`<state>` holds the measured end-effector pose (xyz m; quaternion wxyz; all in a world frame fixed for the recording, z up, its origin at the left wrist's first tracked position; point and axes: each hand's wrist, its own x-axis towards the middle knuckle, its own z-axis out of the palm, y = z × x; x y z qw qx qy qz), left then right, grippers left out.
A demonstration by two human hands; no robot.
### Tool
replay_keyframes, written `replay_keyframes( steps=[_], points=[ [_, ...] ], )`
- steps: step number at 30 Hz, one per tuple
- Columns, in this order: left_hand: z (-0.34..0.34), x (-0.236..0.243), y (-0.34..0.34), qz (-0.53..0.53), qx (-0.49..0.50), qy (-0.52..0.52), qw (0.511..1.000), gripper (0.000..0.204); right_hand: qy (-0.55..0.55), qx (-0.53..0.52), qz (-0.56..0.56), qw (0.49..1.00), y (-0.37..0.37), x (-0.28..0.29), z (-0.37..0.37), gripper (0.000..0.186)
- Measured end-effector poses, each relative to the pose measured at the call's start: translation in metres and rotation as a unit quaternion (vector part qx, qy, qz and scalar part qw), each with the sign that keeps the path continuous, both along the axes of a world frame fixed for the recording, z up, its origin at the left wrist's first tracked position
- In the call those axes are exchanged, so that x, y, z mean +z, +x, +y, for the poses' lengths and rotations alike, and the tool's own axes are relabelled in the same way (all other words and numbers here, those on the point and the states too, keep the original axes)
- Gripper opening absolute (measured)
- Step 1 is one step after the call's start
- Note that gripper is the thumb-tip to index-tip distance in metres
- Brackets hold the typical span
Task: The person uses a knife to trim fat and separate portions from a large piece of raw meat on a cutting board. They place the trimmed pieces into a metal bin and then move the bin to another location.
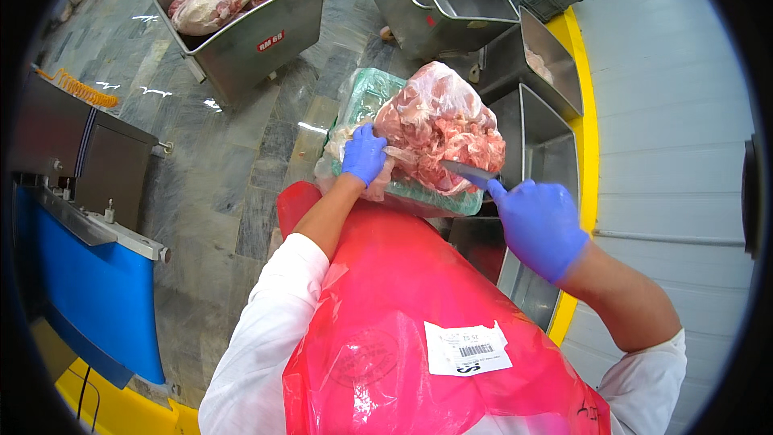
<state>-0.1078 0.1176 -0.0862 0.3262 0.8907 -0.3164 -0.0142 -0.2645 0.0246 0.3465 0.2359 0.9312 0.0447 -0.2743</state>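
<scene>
A large piece of raw meat (439, 125), pink and red with white fat, lies on a green crate (374, 84) covered in clear plastic. My right hand (541, 224), in a blue glove, is closed around the handle of a knife (469, 171). Its blade rests against the near right part of the meat, and the tip is hard to make out there. At the meat's left edge, my blue-gloved left hand (365, 153) has its fingers curled onto a pale flap (377, 185). Whether that flap is fat or plastic film, I cannot tell.
A steel tub (266, 44) holding large meat cuts stands at the far left. More steel tubs (451, 0) are behind and right of the crate, beside a yellow kerb (592, 125). A machine with a blue belt (97, 274) is at left. My red plastic apron (378, 306) nears the crate.
</scene>
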Motion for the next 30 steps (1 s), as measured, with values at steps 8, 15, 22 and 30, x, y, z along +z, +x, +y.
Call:
replay_keyframes(
  steps=[8, 15, 22, 30],
  points=[
    [-0.002, -0.008, 0.013, 0.087, -0.007, 0.012, 0.996, 0.021, -0.044, 0.02, 0.056, 0.997, 0.046, -0.012, 0.03, 0.028],
    [-0.002, -0.01, 0.018, 0.15, -0.018, 0.017, 0.988, 0.022, -0.048, 0.032, 0.093, 0.994, 0.067, -0.008, 0.038, 0.035],
    [-0.002, -0.014, 0.02, 0.127, -0.011, 0.017, 0.992, 0.022, -0.071, 0.043, 0.12, 0.989, 0.066, -0.018, 0.031, 0.055],
    [0.001, -0.012, 0.019, 0.13, -0.004, 0.01, 0.991, 0.022, -0.066, 0.001, 0.131, 0.989, 0.05, -0.023, -0.015, 0.061]
  ],
)
